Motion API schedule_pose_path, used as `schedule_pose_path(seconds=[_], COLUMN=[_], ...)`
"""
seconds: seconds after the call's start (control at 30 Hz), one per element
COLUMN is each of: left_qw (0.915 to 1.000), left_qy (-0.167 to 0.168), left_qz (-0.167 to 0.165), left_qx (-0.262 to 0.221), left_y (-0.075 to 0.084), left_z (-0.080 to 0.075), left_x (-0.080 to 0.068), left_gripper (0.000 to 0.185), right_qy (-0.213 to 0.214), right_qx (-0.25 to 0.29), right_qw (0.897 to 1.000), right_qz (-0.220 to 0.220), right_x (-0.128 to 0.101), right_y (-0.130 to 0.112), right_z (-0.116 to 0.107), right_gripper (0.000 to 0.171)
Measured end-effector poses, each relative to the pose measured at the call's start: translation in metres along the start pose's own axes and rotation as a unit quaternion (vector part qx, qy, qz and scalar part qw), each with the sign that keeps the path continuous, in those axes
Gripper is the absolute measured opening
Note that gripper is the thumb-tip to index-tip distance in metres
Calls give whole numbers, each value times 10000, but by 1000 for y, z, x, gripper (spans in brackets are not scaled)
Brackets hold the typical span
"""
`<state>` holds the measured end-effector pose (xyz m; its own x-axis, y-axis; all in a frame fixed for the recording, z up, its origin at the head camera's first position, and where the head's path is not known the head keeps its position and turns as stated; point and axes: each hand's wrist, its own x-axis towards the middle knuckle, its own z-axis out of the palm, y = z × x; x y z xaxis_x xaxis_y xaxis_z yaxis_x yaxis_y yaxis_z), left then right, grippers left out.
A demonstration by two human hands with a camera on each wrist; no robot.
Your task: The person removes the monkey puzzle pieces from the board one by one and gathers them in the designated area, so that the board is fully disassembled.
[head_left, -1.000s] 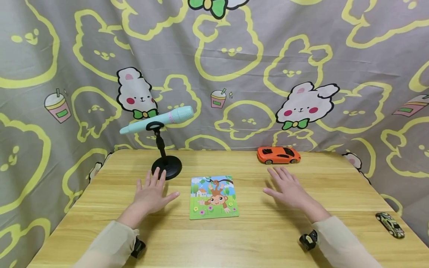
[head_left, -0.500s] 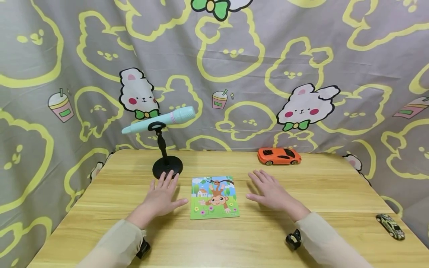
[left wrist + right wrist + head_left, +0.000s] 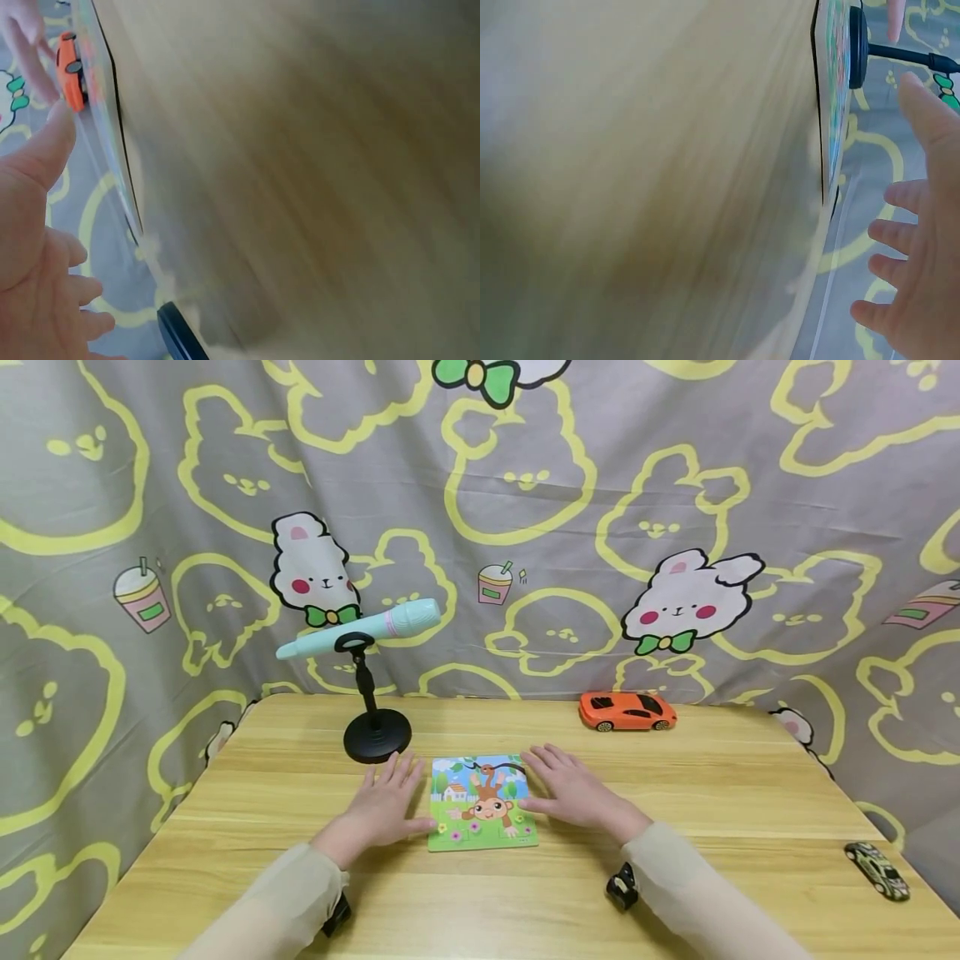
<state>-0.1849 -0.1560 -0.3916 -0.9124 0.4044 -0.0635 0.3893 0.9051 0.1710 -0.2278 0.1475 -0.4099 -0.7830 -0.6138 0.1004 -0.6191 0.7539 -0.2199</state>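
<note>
Fingers (image 3: 86, 289) extending loosely, gripping nothing: one left hand (image 3: 382, 806), one right hand (image 3: 576, 793). Two thumbs (image 3: 418, 826) pointing inward at sides of one monkey-picture board (image 3: 480, 837), contact unclear. Board lying flat between hands on one wooden table (image 3: 480, 914). Beyond left hand, one black stand (image 3: 377, 737) holding one light-blue microphone (image 3: 401, 621) aslant. Beyond right hand, one orange toy car (image 3: 627, 713) resting near back edge; second toy car (image 3: 877, 871), patterned, sitting far right. One grey curtain (image 3: 420, 506) hanging behind.

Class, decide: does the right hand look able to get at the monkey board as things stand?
Probably yes: the right hand, open, is at the right edge of the monkey board, with nothing visible between; the left hand is opposite.
</note>
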Motion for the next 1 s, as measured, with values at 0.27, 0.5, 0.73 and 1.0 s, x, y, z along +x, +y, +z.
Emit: schedule_pose_path(seconds=[0.27, 0.5, 0.73, 1.0], left_qw=[9994, 9980, 9964, 9953], left_qy=[-315, -594, -757, -851], left_qz=[-53, -160, -229, -60], left_qx=[121, 158, 304, 451], left_y=[6, 10, 11, 14], left_z=[6, 8, 8, 7], left_x=[10, 15, 19, 20], left_gripper=[89, 89, 86, 82], right_qy=[-280, -573, -741, -638], right_qx=[150, 525, 902, 703], right_qw=[9993, 9968, 9926, 9942], right_qz=[-210, -189, -336, -515], right_x=[20, 42, 68, 88], right_y=[-18, -31, -42, -54], right_z=[4, 5, 10, 19], right_gripper=[76, 76, 71, 64])
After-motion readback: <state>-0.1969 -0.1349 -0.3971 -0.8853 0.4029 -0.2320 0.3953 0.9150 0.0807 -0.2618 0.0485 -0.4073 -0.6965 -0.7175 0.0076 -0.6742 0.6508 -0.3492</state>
